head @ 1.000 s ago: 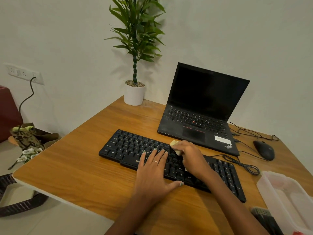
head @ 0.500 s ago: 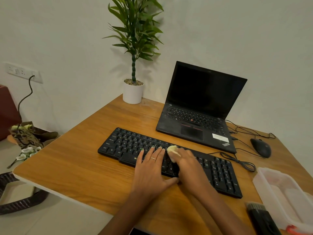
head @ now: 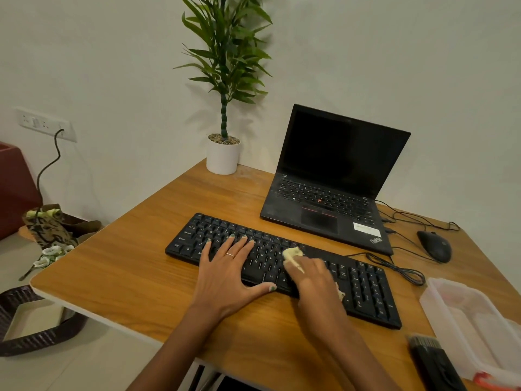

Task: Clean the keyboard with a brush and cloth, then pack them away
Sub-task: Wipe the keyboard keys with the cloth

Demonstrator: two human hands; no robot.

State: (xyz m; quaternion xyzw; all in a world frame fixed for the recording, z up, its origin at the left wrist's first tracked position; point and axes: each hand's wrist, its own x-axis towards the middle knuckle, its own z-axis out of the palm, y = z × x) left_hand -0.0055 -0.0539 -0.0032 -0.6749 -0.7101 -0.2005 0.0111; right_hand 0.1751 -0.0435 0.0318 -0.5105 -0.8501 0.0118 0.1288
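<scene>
A black keyboard (head: 366, 289) lies across the middle of the wooden desk (head: 135, 266). My left hand (head: 228, 272) rests flat on its left half, fingers spread over the keys. My right hand (head: 313, 280) holds a small pale yellow cloth (head: 292, 253) against the keys near the keyboard's centre; the hand is blurred. A black brush (head: 431, 359) lies on the desk at the lower right, bristles pointing away from me. Beside it stands a clear plastic box (head: 479, 328).
An open black laptop (head: 332, 182) stands behind the keyboard. A black mouse (head: 435, 245) and loose cables (head: 400, 269) lie at the right. A potted plant (head: 224, 153) sits at the desk's back corner. A dark basket (head: 31, 331) is on the floor at the left.
My right hand has wiped the cloth across the keys, toward me and then back to the middle rows. My left hand has stayed flat on the keyboard.
</scene>
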